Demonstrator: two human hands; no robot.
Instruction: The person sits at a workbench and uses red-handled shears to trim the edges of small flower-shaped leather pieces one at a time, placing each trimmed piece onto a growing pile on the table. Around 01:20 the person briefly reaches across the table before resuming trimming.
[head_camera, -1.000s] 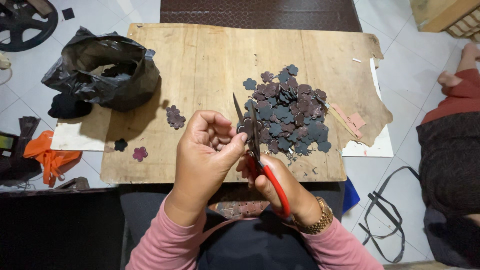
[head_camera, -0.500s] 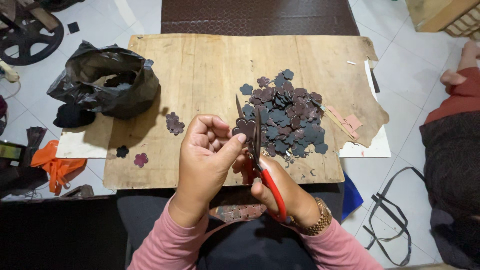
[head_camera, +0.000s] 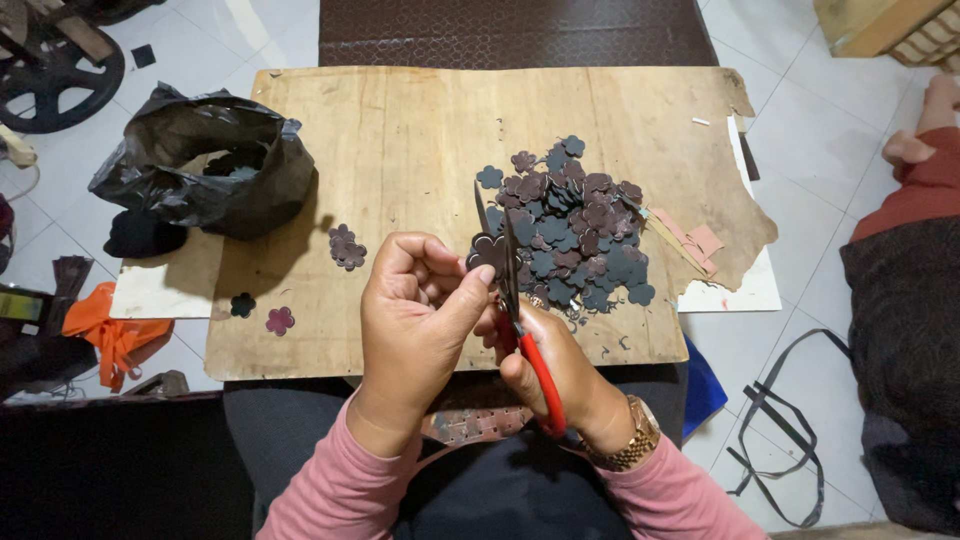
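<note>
The left hand (head_camera: 420, 315) pinches a small dark flower-shaped cutout (head_camera: 488, 252) between thumb and fingertips, holding it up just above the near edge of the wooden board (head_camera: 400, 130) that serves as the worktop. The right hand (head_camera: 555, 365) is wrapped around the red handles of a pair of scissors (head_camera: 515, 310), fingers pressed together on them; the blades point away from the person and stand slightly parted, with the cutout sitting right at them — one blade runs along each side of the piece.

Just beyond the hands, to the right of the board's middle, lies a pile of flower cutouts (head_camera: 575, 225) in dark blue-grey and brownish maroon, overlapping one another. Right of the pile rest a few pinkish scrap strips (head_camera: 690, 240). To the left of the hands a small cluster of maroon flowers (head_camera: 347, 247) lies on the board, and nearer the left edge are two single flowers (head_camera: 262, 313), one dark and one maroon — apart from each other.

A crumpled black plastic bag (head_camera: 205, 170) sits at the board's far left corner, open at the top. On the tiled floor to the left lies an orange cloth (head_camera: 110, 335). At the right edge another person's red sleeve (head_camera: 915, 185) shows.
</note>
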